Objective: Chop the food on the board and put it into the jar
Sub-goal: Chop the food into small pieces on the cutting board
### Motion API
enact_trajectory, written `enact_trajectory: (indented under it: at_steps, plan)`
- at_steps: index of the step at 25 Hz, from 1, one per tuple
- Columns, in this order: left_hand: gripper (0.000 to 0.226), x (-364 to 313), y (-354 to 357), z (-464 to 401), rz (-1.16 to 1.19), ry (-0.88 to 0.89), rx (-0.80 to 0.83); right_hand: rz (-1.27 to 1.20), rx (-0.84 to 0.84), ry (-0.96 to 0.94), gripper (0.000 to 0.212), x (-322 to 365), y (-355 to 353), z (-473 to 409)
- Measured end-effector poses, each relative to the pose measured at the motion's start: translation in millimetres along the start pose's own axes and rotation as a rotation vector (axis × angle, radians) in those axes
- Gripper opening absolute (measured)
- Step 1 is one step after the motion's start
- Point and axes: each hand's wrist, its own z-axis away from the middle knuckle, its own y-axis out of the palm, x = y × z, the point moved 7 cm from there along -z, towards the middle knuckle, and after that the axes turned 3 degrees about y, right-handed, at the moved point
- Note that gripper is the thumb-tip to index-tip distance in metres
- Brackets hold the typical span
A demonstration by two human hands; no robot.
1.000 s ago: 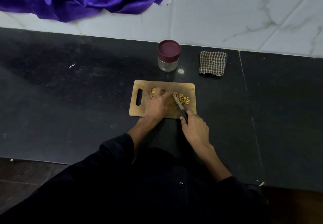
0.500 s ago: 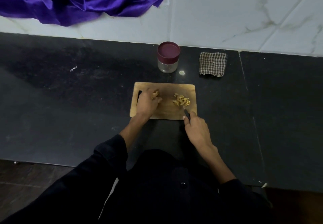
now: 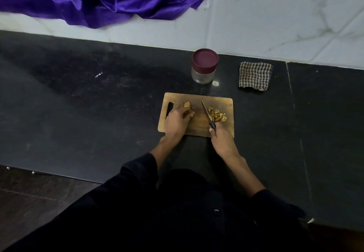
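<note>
From the head camera, you looked down at a wooden cutting board [image 3: 199, 127] on a black counter [image 3: 78, 114]. Your left hand [image 3: 175, 123] curled over an uncut chunk of food [image 3: 189, 113] on the board's left half, holding it down, with another chunk [image 3: 187, 104] just beyond your fingers. Your right hand [image 3: 221, 140] gripped a knife [image 3: 208, 114] by its dark handle, the blade pointing away from you beside a pile of chopped pieces [image 3: 217, 115]. The jar [image 3: 204, 66] stood behind the board, its maroon lid on. A checked cloth [image 3: 254, 75] lay to its right. No writing was readable anywhere.
</note>
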Motion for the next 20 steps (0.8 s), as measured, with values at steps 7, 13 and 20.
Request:
enact_trajectory:
  at_steps: [7,13,20]
  plan:
    - [0.022,-3,5,-1,-0.081,-0.016,0.039,-0.072,0.046,0.070,0.021,-4,4,-6]
    - [0.017,-12,5,6,0.147,-0.079,0.028,-0.078,0.031,0.074,0.018,-4,4,-8]
    - [0.010,-12,20,11,0.188,-0.136,0.073,-0.095,0.048,0.090,0.018,-5,4,-8]
